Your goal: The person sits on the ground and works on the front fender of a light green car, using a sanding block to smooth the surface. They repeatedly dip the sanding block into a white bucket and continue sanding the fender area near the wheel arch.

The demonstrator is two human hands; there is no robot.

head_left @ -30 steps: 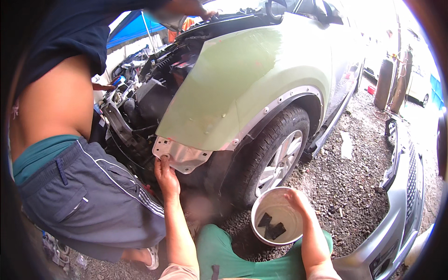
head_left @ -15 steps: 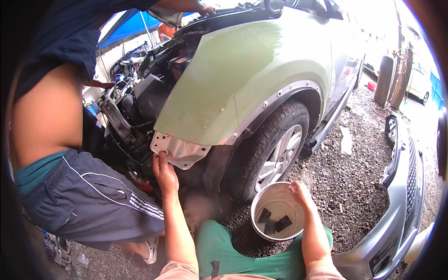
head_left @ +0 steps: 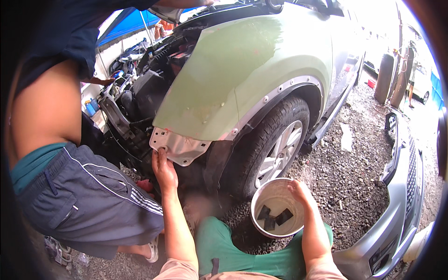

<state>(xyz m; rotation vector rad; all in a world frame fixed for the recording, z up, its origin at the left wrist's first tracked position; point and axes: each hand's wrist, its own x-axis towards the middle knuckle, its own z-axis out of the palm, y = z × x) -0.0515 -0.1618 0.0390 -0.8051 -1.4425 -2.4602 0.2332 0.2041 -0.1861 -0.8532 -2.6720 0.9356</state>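
My left hand (head_left: 164,170) pinches the lower edge of a bare metal bracket (head_left: 179,148), which sticks out under the front corner of a car fender (head_left: 233,70). The fender is pale green with a darker, wet-looking sheen on its upper part. With my right hand (head_left: 301,192) I hold the rim of a whitish bucket (head_left: 277,186) standing between my knees. Its fingers are partly hidden at the rim. Several dark square pads (head_left: 283,216) lie inside the bucket, on its bottom.
A person in dark shorts (head_left: 93,196) stands close on my left, beside the exposed engine bay (head_left: 144,93). The front wheel (head_left: 280,144) is just beyond the bucket. On the gravel (head_left: 354,186) at right lies a detached grey bumper (head_left: 396,210). Gas cylinders (head_left: 385,79) stand farther back.
The pads in the bucket have shifted slightly. The person on my left has moved a little, and that person's hand at the top has shifted. Both my hands stay in place.
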